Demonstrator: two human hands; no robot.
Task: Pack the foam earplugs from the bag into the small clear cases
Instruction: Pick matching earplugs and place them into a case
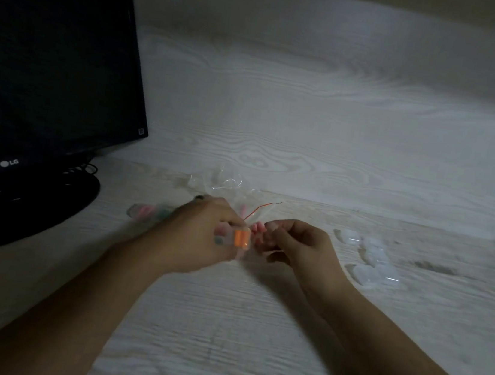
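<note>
It looked like a home or office desk. A dark monitor (LG-branded, switched off) stood on a pale wood-grain desktop against a matching wall panel.

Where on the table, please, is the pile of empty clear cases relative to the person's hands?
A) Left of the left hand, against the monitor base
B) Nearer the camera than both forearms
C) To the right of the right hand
C: the clear cases lie on the table just right of the right hand.
</note>
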